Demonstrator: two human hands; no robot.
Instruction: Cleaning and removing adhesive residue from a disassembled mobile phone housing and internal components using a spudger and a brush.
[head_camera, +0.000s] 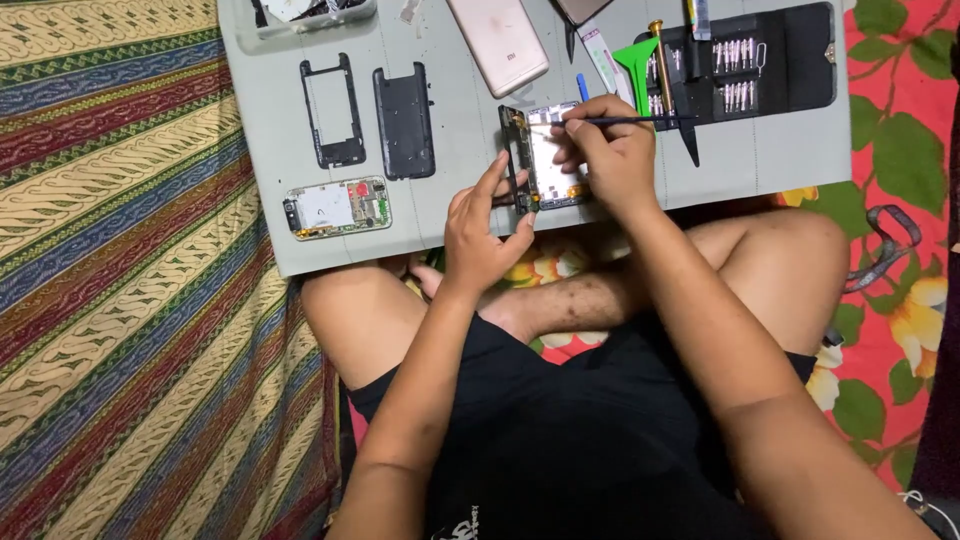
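Note:
An opened phone body (545, 155) with exposed internals lies on a grey work mat (455, 215). My left hand (482, 232) grips its lower left edge, fingers on the frame. My right hand (610, 155) rests over the phone's right side and pinches a thin black tool (640, 121) whose tip is hidden near the phone's top. I sit cross-legged with the mat in front of my knees.
On the mat lie a black phone frame (332, 110), a black back cover (404, 120), a circuit board assembly (337, 207), a rose-gold phone back (497, 42), a green pry tool (636, 62) and an open black bit case (745, 60). Patterned cloths surround the mat.

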